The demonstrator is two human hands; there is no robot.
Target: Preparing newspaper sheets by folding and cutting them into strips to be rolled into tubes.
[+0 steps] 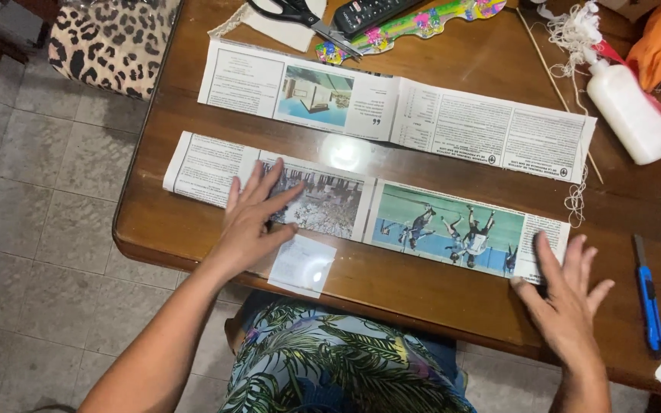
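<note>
- Pressing flat on the near newspaper strip (pixel 369 210), the left hand (pixel 250 222) lies with fingers spread, grasping nothing.
- The right hand (pixel 568 302) rests open at the strip's right end, fingertips touching its edge.
- The strip lies across the table (pixel 437 298) between both hands.
- A small white slip (pixel 302 265) sits just beside the left hand.
- A second strip (pixel 399 111) lies beyond the hands.
- A blue cutter (pixel 648 294) lies right of the right hand; a glue bottle (pixel 630 111) farther off.
</note>
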